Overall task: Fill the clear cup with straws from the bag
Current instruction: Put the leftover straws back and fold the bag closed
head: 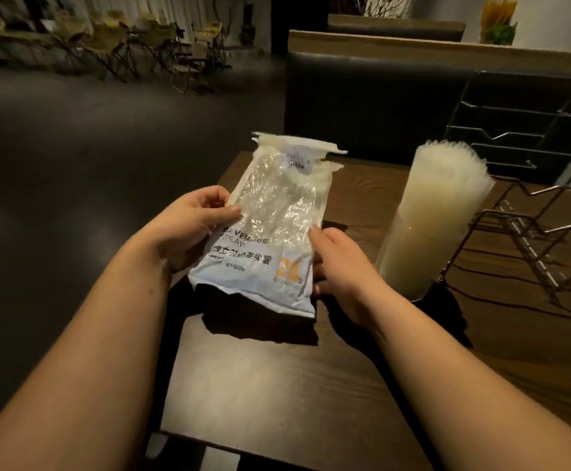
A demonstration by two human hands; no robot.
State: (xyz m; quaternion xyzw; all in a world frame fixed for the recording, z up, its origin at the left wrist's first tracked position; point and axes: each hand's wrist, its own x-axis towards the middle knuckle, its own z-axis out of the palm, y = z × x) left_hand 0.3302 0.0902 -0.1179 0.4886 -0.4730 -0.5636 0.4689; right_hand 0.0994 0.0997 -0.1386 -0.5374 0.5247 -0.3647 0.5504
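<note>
A white and clear plastic straw bag [270, 226] hangs flat and crumpled above the dark wooden table [277, 385], its torn mouth pointing away from me. My left hand [189, 222] pinches its left edge between thumb and fingers. On the bag's right edge my right hand [341, 270] holds it, fingers curled behind. To the right stands the clear cup [423, 246], packed with a tall bundle of wrapped pale straws [447, 178] that rise well above its rim.
A wire rack [528, 232] stands on the table right of the cup. A dark padded bench back [362, 96] runs behind the table. Open dark floor lies to the left, with folding chairs [117, 45] far off.
</note>
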